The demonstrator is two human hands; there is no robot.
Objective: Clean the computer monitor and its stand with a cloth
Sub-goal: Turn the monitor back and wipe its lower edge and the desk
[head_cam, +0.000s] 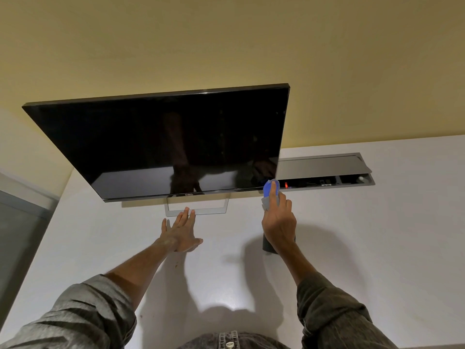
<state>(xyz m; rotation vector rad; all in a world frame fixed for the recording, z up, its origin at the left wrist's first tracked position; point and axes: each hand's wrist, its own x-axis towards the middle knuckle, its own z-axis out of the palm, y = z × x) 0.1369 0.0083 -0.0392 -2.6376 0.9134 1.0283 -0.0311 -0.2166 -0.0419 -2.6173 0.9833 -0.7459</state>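
yellow wall (226,41), white desk (377,235), open cable tray (327,167)

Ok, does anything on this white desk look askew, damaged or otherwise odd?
Nothing looks damaged or spilled. The grey hinged cable-box lid at the desk's back right stands open, showing a red light inside. A dark cylindrical object is mostly hidden behind the right hand, so I cannot identify it. The black flat monitor stands level.

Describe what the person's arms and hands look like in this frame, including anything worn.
Both hands, the left hand and the right hand, are bare: no gloves, rings or watch visible. Each arm wears a grey, faintly striped sleeve, the left sleeve and the right sleeve, pushed up and bunched near the elbow, leaving the forearms uncovered.
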